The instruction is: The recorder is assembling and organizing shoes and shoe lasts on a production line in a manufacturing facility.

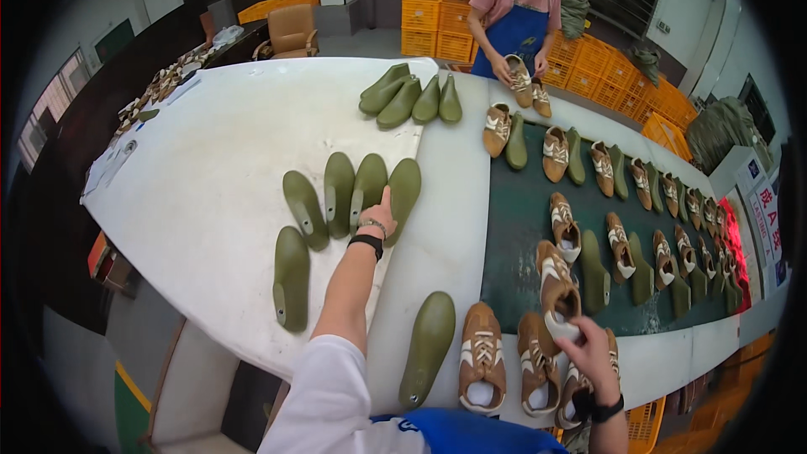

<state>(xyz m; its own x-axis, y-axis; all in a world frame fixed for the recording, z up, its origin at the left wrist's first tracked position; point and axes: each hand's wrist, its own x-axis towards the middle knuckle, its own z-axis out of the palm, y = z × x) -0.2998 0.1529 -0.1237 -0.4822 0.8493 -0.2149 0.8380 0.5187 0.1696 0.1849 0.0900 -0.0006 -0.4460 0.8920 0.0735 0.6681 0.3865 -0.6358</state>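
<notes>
My left hand point(378, 215) is closed at the heel end of an olive-green shoe last point(405, 192), its index finger stretched along the last's edge. Close on its left lie more green lasts point(339, 189) on the white table. My right hand point(593, 355) grips the pale heel of a brown sneaker point(555, 279) with cream stripes and laces. That sneaker is held at the near-left corner of a dark green belt, toe pointing away. Below it, several similar sneakers point(482, 353) stand along the table's near edge, beside a single green last point(429, 349).
Rows of sneakers paired with lasts cover the green belt point(525, 210). Across the table a co-worker in a blue apron point(513, 42) handles two sneakers point(521, 84). A cluster of lasts point(399, 105) lies at the far side. Orange crates point(437, 25) are stacked behind.
</notes>
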